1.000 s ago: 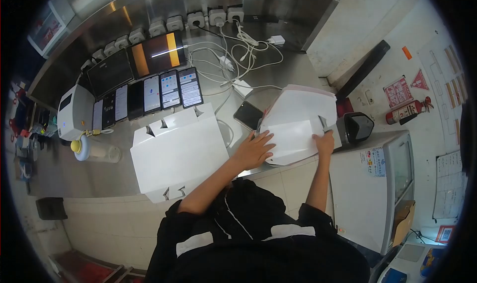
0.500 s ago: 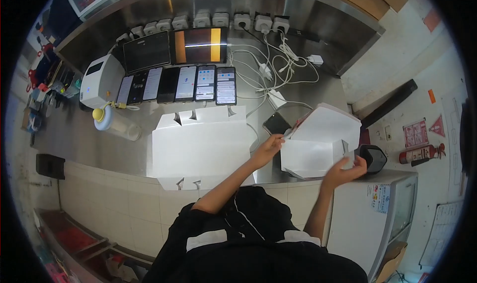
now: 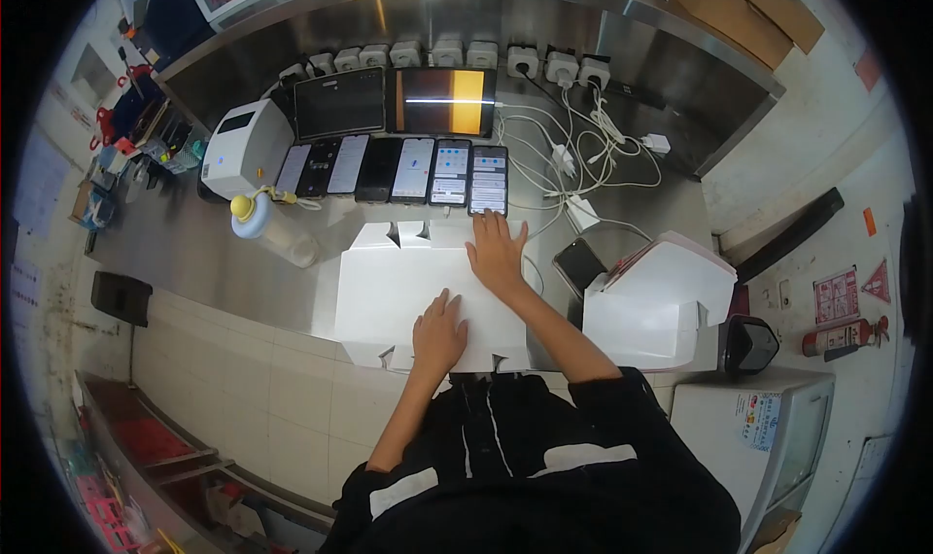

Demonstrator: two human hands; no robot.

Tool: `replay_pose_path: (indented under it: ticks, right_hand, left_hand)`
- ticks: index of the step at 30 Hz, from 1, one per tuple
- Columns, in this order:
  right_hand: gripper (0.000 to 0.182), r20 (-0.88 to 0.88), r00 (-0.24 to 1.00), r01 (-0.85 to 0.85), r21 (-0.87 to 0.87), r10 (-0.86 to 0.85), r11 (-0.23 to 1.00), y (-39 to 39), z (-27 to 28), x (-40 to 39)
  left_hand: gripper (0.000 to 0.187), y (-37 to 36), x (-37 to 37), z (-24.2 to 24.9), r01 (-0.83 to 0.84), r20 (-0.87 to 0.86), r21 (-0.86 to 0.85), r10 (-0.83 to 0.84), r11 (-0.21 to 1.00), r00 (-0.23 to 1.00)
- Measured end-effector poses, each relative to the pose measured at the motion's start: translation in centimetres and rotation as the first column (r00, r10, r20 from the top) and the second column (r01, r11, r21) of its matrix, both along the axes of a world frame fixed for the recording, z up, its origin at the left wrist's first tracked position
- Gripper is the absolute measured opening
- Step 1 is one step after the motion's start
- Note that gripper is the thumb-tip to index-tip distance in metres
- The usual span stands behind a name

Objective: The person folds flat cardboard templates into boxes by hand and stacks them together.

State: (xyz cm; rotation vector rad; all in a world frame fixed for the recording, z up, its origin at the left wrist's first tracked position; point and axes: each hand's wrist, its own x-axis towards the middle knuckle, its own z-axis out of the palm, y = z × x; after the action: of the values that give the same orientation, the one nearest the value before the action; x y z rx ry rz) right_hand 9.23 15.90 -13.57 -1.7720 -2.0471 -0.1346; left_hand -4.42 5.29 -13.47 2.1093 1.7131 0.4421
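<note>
A flat white cardboard box blank [image 3: 389, 296] lies on the steel counter [image 3: 194, 262] in front of me. My left hand [image 3: 439, 335] rests flat on its near edge with fingers spread. My right hand [image 3: 496, 253] presses flat on its far right corner, just below a row of phones [image 3: 418, 170]. Neither hand grips anything. To the right stands a partly folded white box [image 3: 661, 301] with its lid up, apart from both hands.
Two tablets [image 3: 437, 102] lean against the back wall under a row of plugs, with tangled white cables [image 3: 583, 155] beside them. A white label printer [image 3: 248, 146] and a lying bottle [image 3: 272, 233] are at left. A dark phone [image 3: 580, 262] lies by the folded box. A white appliance [image 3: 768, 428] stands at right.
Both hands left the folded box at right and moved left onto the flat box blank. The folded box now stands alone. My view has swung to the left.
</note>
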Motion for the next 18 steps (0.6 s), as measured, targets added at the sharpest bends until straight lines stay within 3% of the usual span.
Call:
replay_pose_path:
  ticks: [5,6,7,8,9,10,12,13,14,16,18]
  right_hand:
    - [0.052,0.084,0.996,-0.042,0.184,0.027,0.982,-2.6,-0.2,0.0]
    - [0.052,0.145,0.989,-0.069,0.215,0.039,0.974,-2.6,-0.4,0.4]
    - [0.052,0.147,0.989,-0.068,0.218,0.036,0.974,-2.4,-0.5,1.0]
    - [0.053,0.126,0.981,-0.156,0.038,0.151,0.987,-2.3,-0.6,1.7]
    - [0.054,0.084,0.963,-0.243,-0.142,0.257,0.959,-2.2,-0.8,2.1]
    - [0.054,0.085,0.964,-0.239,-0.142,0.252,0.961,-2.2,-1.2,2.2]
    - [0.058,0.08,0.97,-0.237,0.11,0.229,0.965,-1.9,-1.9,2.0]
    - [0.058,0.083,0.971,-0.233,0.11,0.225,0.966,-2.2,-1.5,1.7]
    - [0.058,0.1,0.984,-0.155,0.104,0.145,0.982,-2.6,-1.1,1.3]
    - [0.058,0.12,0.991,-0.074,0.101,0.062,0.992,-2.9,-0.7,0.9]
    - [0.063,0.108,0.994,-0.047,0.155,0.03,0.987,-2.9,-0.8,0.5]
  left_hand:
    - [0.046,0.1,0.5,0.2,-0.018,-0.052,-0.049,0.016,0.999,0.999]
    - [0.046,0.4,0.2,-0.1,-0.024,0.043,-0.062,0.027,0.998,0.999]
    - [0.046,0.7,0.2,0.0,-0.028,0.139,-0.077,0.038,0.997,0.989]
    - [0.046,1.2,0.2,0.1,-0.025,0.141,-0.075,0.035,0.997,0.989]
    - [0.046,1.8,0.3,0.2,-0.066,0.45,-0.24,0.171,0.969,0.877]
    - [0.046,2.4,0.5,0.2,-0.045,0.678,-0.403,0.331,0.914,0.657]
    - [0.046,3.3,1.0,0.1,-0.041,0.701,-0.429,0.361,0.902,0.615]
    - [0.046,3.6,1.2,-0.5,-0.04,0.719,-0.456,0.395,0.889,0.572]
    - [0.046,3.7,1.3,-1.1,-0.035,0.722,-0.454,0.39,0.89,0.571]
    - [0.044,3.6,1.4,-1.9,-0.032,0.615,-0.319,0.233,0.947,0.753]
    - [0.044,3.5,1.3,-2.4,-0.025,0.608,-0.257,0.181,0.966,0.773]
